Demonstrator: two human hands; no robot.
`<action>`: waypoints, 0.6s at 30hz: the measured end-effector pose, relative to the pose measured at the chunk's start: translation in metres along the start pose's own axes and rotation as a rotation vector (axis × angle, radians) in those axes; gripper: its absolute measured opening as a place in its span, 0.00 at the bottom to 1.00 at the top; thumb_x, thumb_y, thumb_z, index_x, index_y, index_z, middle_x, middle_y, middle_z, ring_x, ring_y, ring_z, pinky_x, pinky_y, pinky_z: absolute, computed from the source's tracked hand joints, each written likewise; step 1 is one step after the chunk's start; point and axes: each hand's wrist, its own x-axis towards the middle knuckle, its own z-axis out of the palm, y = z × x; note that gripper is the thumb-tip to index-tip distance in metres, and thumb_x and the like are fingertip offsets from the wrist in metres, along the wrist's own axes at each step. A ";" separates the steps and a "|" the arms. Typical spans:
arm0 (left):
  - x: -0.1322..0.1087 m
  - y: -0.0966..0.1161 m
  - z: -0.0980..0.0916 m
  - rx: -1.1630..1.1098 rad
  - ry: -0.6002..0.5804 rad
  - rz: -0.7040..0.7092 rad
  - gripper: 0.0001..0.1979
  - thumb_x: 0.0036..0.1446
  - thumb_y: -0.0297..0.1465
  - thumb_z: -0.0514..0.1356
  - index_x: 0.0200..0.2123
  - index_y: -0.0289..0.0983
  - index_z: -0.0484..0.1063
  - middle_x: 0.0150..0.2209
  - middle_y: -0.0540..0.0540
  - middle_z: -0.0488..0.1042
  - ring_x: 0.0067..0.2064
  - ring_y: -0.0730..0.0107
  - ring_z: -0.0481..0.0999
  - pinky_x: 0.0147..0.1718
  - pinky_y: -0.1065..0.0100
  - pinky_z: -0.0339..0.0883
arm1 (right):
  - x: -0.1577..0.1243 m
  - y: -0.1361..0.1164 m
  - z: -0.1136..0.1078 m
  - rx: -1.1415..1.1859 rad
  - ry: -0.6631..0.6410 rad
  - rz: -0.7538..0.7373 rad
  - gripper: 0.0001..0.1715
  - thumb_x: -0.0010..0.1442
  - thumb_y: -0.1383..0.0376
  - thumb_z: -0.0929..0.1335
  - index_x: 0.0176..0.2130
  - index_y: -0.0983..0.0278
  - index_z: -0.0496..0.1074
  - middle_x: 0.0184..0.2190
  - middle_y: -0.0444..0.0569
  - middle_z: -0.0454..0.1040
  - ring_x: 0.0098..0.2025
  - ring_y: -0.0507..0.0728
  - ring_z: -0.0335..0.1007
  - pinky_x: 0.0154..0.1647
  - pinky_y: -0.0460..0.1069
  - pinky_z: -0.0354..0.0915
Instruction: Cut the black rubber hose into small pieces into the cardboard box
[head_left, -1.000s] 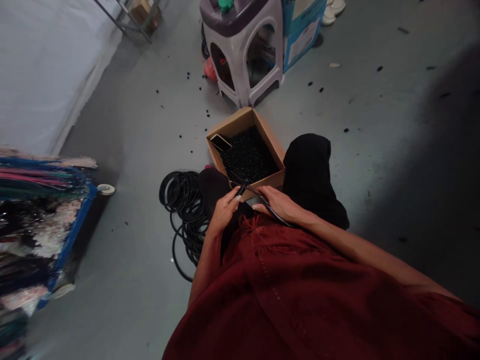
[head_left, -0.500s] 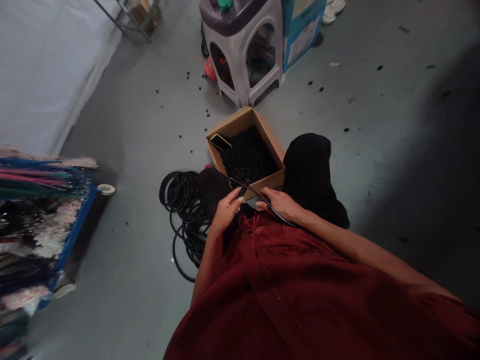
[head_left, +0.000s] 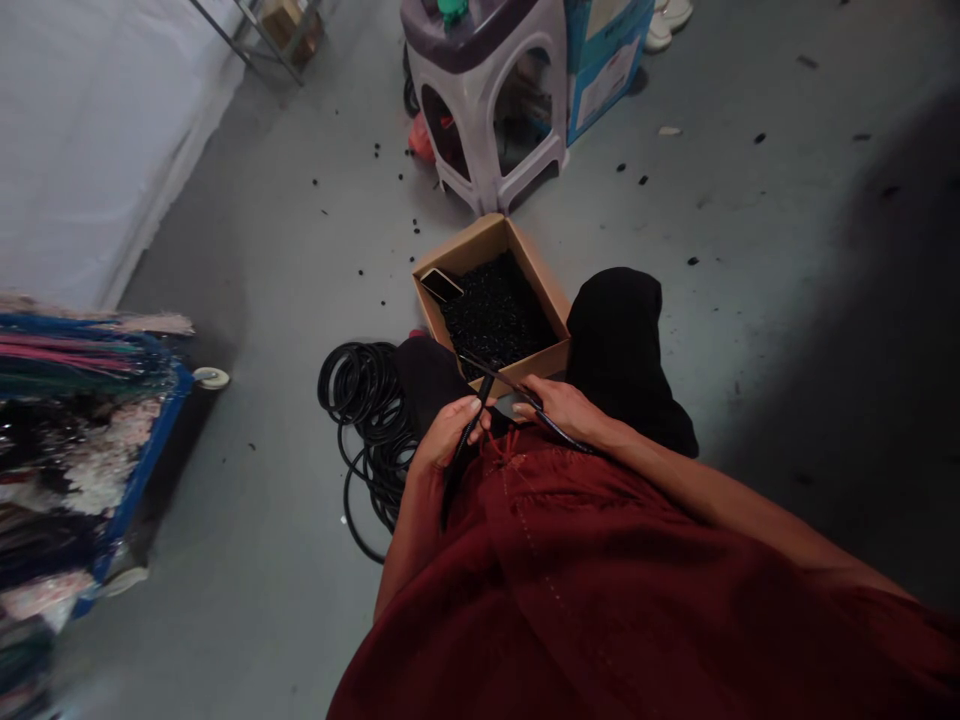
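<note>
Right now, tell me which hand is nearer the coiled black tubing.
Left. The left hand is to the right of the tubing; the right hand is farther right.

The grey floor [head_left: 277, 630] was darkened by shadow [head_left: 885, 400] at right; a plastic stool [head_left: 486, 130] was set beside a blue box [head_left: 609, 85], and white sheeting [head_left: 97, 120] was seen at upper left.

Blue box [head_left: 610, 52]: faint dark print [head_left: 623, 30] on its side, too small and blurred to read
White label [head_left: 603, 84]: on the same box; its contents cannot be made out
Readable text: none
</note>
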 end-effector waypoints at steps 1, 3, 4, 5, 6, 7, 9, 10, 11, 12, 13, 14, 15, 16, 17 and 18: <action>0.000 0.000 -0.001 0.007 -0.003 0.001 0.23 0.54 0.45 0.62 0.42 0.31 0.74 0.26 0.51 0.69 0.19 0.84 0.59 0.19 0.76 0.50 | 0.000 0.000 0.000 -0.004 0.001 0.002 0.16 0.65 0.53 0.62 0.43 0.62 0.65 0.40 0.54 0.75 0.38 0.59 0.70 0.34 0.48 0.57; 0.000 0.000 -0.002 0.027 -0.009 0.009 0.22 0.55 0.45 0.61 0.42 0.31 0.74 0.26 0.51 0.69 0.20 0.84 0.59 0.19 0.76 0.50 | 0.000 0.000 0.001 -0.008 0.002 0.002 0.16 0.65 0.53 0.62 0.43 0.62 0.65 0.39 0.53 0.74 0.38 0.59 0.70 0.34 0.48 0.57; 0.000 0.000 -0.003 0.042 -0.011 0.015 0.22 0.55 0.45 0.61 0.42 0.31 0.74 0.26 0.51 0.69 0.20 0.84 0.59 0.19 0.76 0.50 | 0.001 0.001 0.001 -0.009 0.002 0.004 0.16 0.65 0.53 0.62 0.42 0.62 0.65 0.39 0.53 0.74 0.37 0.58 0.70 0.34 0.48 0.57; 0.001 0.001 -0.005 0.062 -0.011 0.023 0.22 0.55 0.45 0.60 0.41 0.32 0.74 0.26 0.51 0.69 0.20 0.84 0.58 0.19 0.76 0.50 | 0.002 0.001 0.002 -0.006 0.001 0.007 0.16 0.64 0.52 0.62 0.42 0.62 0.65 0.39 0.52 0.74 0.37 0.58 0.70 0.34 0.48 0.58; 0.001 0.002 -0.006 0.089 -0.005 0.033 0.21 0.56 0.45 0.60 0.41 0.32 0.74 0.26 0.51 0.68 0.20 0.83 0.58 0.20 0.76 0.50 | 0.003 0.001 0.003 0.000 0.000 0.009 0.17 0.64 0.52 0.62 0.43 0.63 0.65 0.39 0.52 0.74 0.38 0.58 0.70 0.34 0.48 0.58; 0.001 0.003 -0.007 0.129 0.009 0.045 0.21 0.56 0.45 0.59 0.41 0.32 0.74 0.26 0.51 0.68 0.20 0.83 0.58 0.20 0.75 0.49 | 0.004 0.002 0.003 0.011 0.000 0.010 0.17 0.64 0.52 0.62 0.44 0.63 0.65 0.40 0.53 0.74 0.39 0.58 0.70 0.36 0.48 0.59; 0.001 0.006 -0.008 0.259 0.061 0.074 0.20 0.58 0.45 0.57 0.40 0.33 0.75 0.26 0.51 0.69 0.20 0.82 0.57 0.20 0.75 0.49 | 0.006 0.002 0.003 0.043 -0.006 0.009 0.19 0.64 0.52 0.63 0.46 0.63 0.65 0.43 0.54 0.72 0.42 0.59 0.70 0.39 0.49 0.61; 0.001 0.007 -0.008 0.351 0.096 0.089 0.20 0.59 0.45 0.56 0.40 0.33 0.75 0.25 0.51 0.69 0.20 0.81 0.57 0.20 0.74 0.50 | 0.006 0.002 0.003 0.063 -0.013 0.008 0.20 0.63 0.52 0.63 0.48 0.64 0.65 0.45 0.55 0.72 0.44 0.60 0.70 0.41 0.50 0.61; 0.000 0.009 -0.007 0.454 0.136 0.105 0.19 0.60 0.44 0.56 0.39 0.33 0.76 0.24 0.51 0.69 0.21 0.80 0.58 0.21 0.74 0.51 | 0.006 0.002 0.003 0.081 -0.021 0.008 0.21 0.63 0.52 0.63 0.49 0.64 0.65 0.46 0.56 0.71 0.45 0.60 0.69 0.42 0.50 0.61; 0.000 0.010 -0.005 0.563 0.178 0.124 0.18 0.60 0.42 0.55 0.39 0.34 0.77 0.24 0.51 0.70 0.21 0.78 0.60 0.22 0.73 0.53 | 0.006 0.001 0.002 0.096 -0.027 0.009 0.22 0.63 0.52 0.63 0.51 0.64 0.65 0.48 0.56 0.71 0.47 0.60 0.69 0.44 0.51 0.62; -0.001 0.012 -0.003 0.671 0.217 0.149 0.17 0.61 0.40 0.55 0.40 0.35 0.77 0.24 0.50 0.72 0.23 0.76 0.64 0.25 0.73 0.57 | 0.005 0.001 0.001 0.107 -0.031 0.011 0.23 0.63 0.52 0.63 0.52 0.64 0.64 0.48 0.56 0.70 0.48 0.60 0.69 0.45 0.51 0.62; -0.001 0.013 0.000 0.772 0.257 0.180 0.15 0.61 0.38 0.55 0.41 0.36 0.78 0.27 0.49 0.74 0.27 0.73 0.68 0.29 0.72 0.60 | 0.004 0.000 0.000 0.112 -0.033 0.014 0.24 0.63 0.52 0.63 0.53 0.64 0.64 0.49 0.56 0.70 0.49 0.61 0.68 0.47 0.51 0.62; -0.001 0.014 0.003 0.864 0.299 0.210 0.14 0.61 0.36 0.55 0.44 0.37 0.77 0.31 0.47 0.77 0.32 0.69 0.72 0.34 0.71 0.62 | 0.003 -0.001 0.000 0.112 -0.035 0.018 0.25 0.63 0.52 0.63 0.54 0.63 0.63 0.49 0.56 0.70 0.49 0.61 0.68 0.48 0.52 0.62; -0.002 0.015 0.006 0.948 0.336 0.234 0.14 0.62 0.34 0.55 0.46 0.39 0.77 0.36 0.46 0.78 0.37 0.66 0.74 0.38 0.69 0.63 | 0.002 -0.002 -0.001 0.107 -0.037 0.020 0.26 0.63 0.51 0.63 0.55 0.63 0.63 0.50 0.56 0.70 0.50 0.61 0.68 0.48 0.52 0.62; -0.002 0.015 0.009 1.024 0.367 0.246 0.15 0.62 0.34 0.55 0.49 0.39 0.76 0.40 0.44 0.79 0.41 0.63 0.75 0.41 0.68 0.63 | 0.002 -0.003 -0.002 0.099 -0.038 0.022 0.27 0.63 0.51 0.63 0.55 0.63 0.63 0.49 0.56 0.70 0.50 0.62 0.68 0.49 0.53 0.61; -0.003 0.016 0.012 1.090 0.390 0.243 0.16 0.63 0.33 0.54 0.50 0.40 0.75 0.43 0.43 0.78 0.43 0.61 0.75 0.43 0.67 0.63 | 0.001 -0.004 -0.002 0.089 -0.037 0.023 0.27 0.63 0.51 0.64 0.55 0.64 0.63 0.49 0.56 0.70 0.50 0.62 0.68 0.49 0.53 0.61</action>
